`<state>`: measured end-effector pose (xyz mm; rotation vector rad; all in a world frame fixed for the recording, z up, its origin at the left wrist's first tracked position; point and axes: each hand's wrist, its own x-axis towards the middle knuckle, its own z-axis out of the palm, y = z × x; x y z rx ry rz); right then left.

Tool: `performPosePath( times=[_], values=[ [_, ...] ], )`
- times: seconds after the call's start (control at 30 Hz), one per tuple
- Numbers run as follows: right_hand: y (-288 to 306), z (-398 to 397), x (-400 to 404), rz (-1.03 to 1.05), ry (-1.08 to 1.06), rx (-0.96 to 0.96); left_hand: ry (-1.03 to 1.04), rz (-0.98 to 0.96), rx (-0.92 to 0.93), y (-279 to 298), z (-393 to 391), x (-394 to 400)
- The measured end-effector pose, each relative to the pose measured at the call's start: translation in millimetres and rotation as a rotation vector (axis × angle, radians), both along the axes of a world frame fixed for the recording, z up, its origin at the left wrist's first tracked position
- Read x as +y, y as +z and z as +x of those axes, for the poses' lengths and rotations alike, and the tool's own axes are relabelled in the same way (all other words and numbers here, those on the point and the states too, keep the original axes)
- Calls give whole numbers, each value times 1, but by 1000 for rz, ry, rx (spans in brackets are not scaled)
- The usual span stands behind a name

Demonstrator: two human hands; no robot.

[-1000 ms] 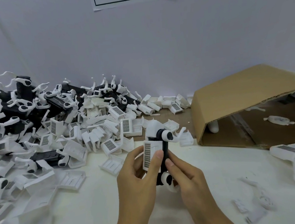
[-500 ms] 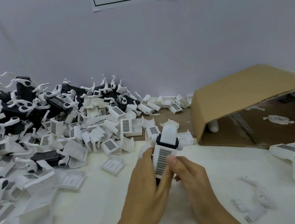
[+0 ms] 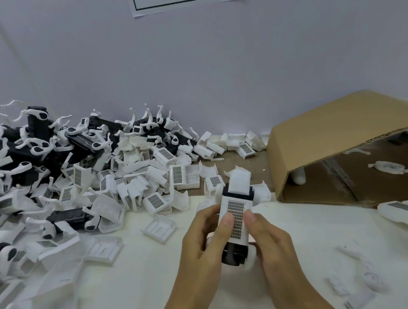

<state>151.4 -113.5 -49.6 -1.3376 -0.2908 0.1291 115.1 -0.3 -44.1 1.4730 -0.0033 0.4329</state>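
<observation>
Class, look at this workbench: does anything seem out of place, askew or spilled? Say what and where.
The cardboard box on the right seems tipped on its side, opening toward the person, loose white pieces inside. On the left, white and black parts sprawl in an unsorted heap against the wall.

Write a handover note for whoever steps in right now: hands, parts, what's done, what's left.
Left hand: grips the unit on its left, thumb on its white gridded cover.
Right hand: grips the right side, thumb on the cover.
Unit: held over the table, between parts pile and cardboard box.
Done: cover lies on the black body; whether it is fully seated, cannot tell.
Left: probably press it home, then the pile's loose covers.
</observation>
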Motion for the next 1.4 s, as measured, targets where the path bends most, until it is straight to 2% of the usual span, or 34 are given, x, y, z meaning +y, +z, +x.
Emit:
performPosePath(
  times=[0.13, 0.23, 0.33, 0.43, 0.53, 0.63, 0.73, 0.87, 0.97, 1.07, 1.17, 1.23, 1.33, 1.4],
  values=[
    [0, 0, -5, -18, -75, -38, -51, 7, -25, -1, 0, 2],
    [2, -2, -4, -44, -75, 17, 4, -27, -22, -7, 5, 0],
    [4, -9, -1, -68, -176, 98, 80, 35, -16, -15, 11, 0],
    [9, -16, -7, -76, -325, 171, 0, -91, 90, -18, 20, 7],
    [25, -17, -30, -25, -427, 310, 82, -328, 61, -24, 33, 16],
    [58, -15, -68, -45, -411, 388, 125, -321, 61, -27, 40, 16],
    [104, -11, -112, -30, -449, 300, 103, -300, 85, -29, 42, 16],
    [180, 20, -161, 188, -658, 74, 36, -382, 176, -8, 38, 16],
    [206, 45, -175, 226, -687, 82, -99, -391, 224, 7, 34, 17],
    [184, 57, -165, 148, -683, 234, -70, -441, 260, 9, 39, 19],
    [127, 54, -123, 96, -531, 372, 52, -408, 212, -5, 41, 19],
    [86, 51, -80, 64, -501, 456, 111, -383, 179, -15, 45, 18],
    [25, 45, -13, 6, -434, 446, 171, -371, 149, -21, 47, 21],
    [-7, 35, 17, -188, -470, 257, 196, -370, 136, -21, 45, 22]
  ],
)
